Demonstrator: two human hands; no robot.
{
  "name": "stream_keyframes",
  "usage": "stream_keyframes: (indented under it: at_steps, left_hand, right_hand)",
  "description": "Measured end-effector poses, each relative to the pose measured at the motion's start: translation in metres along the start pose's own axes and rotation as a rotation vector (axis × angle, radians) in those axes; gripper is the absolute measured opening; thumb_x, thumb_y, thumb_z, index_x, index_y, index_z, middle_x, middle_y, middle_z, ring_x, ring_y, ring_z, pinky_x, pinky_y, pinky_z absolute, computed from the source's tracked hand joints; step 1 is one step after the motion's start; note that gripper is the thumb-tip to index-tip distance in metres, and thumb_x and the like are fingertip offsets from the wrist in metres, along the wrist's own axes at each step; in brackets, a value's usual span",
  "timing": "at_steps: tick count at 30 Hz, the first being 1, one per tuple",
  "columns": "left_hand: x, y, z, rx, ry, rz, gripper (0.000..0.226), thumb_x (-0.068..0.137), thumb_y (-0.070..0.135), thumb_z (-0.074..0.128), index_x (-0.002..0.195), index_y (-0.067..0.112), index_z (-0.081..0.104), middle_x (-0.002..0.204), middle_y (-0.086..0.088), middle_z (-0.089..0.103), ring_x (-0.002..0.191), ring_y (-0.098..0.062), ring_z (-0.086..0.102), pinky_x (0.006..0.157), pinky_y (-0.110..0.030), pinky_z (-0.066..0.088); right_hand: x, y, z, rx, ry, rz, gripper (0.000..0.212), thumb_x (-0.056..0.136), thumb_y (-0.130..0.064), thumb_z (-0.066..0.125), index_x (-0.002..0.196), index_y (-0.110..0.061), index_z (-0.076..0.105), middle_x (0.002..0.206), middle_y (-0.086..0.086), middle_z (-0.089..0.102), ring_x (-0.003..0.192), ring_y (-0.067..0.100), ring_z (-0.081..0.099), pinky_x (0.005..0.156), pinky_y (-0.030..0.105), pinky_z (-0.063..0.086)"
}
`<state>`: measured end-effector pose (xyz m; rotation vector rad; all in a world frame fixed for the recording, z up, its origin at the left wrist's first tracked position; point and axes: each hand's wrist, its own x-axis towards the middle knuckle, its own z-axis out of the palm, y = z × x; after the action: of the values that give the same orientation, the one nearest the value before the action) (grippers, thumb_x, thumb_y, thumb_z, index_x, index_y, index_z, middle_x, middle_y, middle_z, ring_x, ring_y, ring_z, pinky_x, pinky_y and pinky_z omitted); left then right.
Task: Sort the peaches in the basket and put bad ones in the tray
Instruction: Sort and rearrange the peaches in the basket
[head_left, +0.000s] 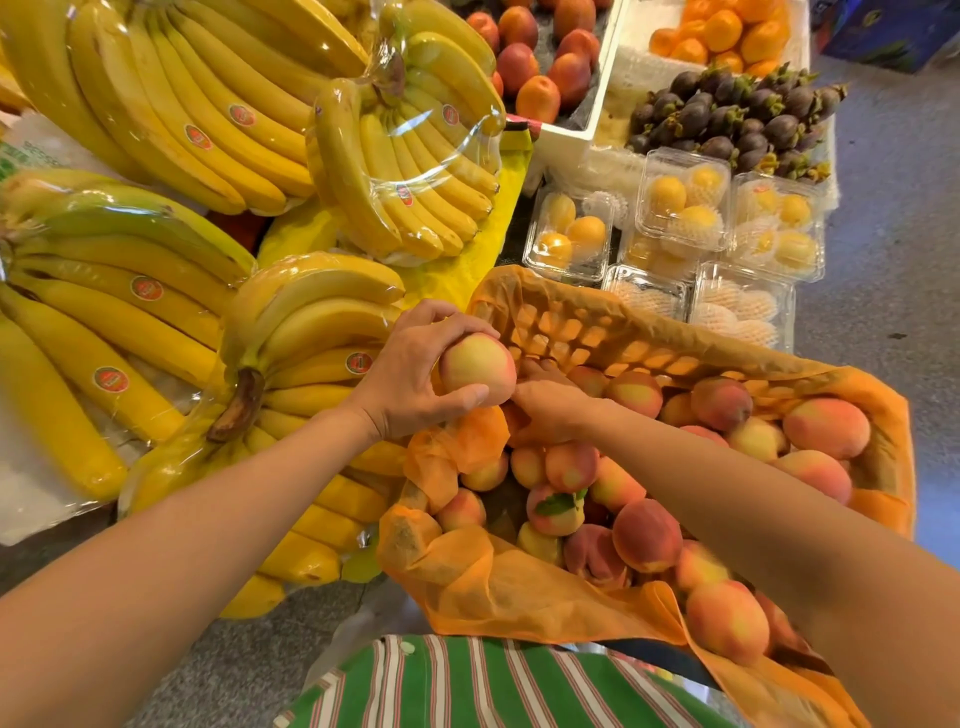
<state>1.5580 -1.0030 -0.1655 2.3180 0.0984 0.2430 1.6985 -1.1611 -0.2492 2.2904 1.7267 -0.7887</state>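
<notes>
Striped cloth (467, 686) below. Left hand (410, 384) grips a round peach (478, 370); right hand (545, 410) fingers hidden, can't tell. Banana stickers (147, 287) too blurry.

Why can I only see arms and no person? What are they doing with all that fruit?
The camera sits on the person's head and looks down, so you see only their two arms. The left hand holds one peach, fingers curled round it. The right hand reaches into the orange-lined basket of more peaches; its fingertips are hidden, so I can't tell if it holds anything. Beside the basket lie bananas in plastic, and behind it clear boxes of yellow fruit.
</notes>
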Motion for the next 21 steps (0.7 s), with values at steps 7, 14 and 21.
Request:
stream_keyframes:
  at_steps: [7, 14, 21]
  left_hand:
    - [0.001, 0.001, 0.002, -0.019, -0.001, -0.008, 0.061, 0.069, 0.061, 0.052, 0.117, 0.024, 0.062, 0.107, 0.0, 0.052, 0.109, -0.017, 0.047, 0.093, -0.041, 0.04]
    - [0.002, 0.006, 0.005, -0.035, 0.024, -0.058, 0.062, 0.068, 0.063, 0.053, 0.116, 0.025, 0.062, 0.111, -0.004, 0.054, 0.11, -0.02, 0.048, 0.091, -0.044, 0.043]
    - [0.003, 0.042, 0.009, -0.376, 0.078, -0.13, 0.063, 0.065, 0.055, 0.063, 0.119, 0.024, 0.053, 0.114, 0.007, 0.056, 0.101, -0.009, 0.057, 0.077, -0.029, 0.053]
  right_hand:
    - [-0.039, 0.026, -0.003, 0.394, 0.076, 0.058, 0.06, 0.075, -0.033, 0.081, 0.122, -0.007, 0.054, 0.114, 0.008, 0.057, 0.106, 0.023, 0.05, 0.082, 0.031, 0.038]
    - [-0.08, 0.025, -0.024, 0.88, 0.19, 0.039, 0.056, 0.073, -0.027, 0.084, 0.12, -0.02, 0.055, 0.121, -0.002, 0.058, 0.113, 0.015, 0.056, 0.094, 0.032, 0.049]
    - [-0.144, 0.013, -0.048, 1.511, 0.141, 0.04, 0.062, 0.079, -0.011, 0.076, 0.135, -0.013, 0.048, 0.124, 0.006, 0.06, 0.108, 0.017, 0.065, 0.089, 0.028, 0.054]
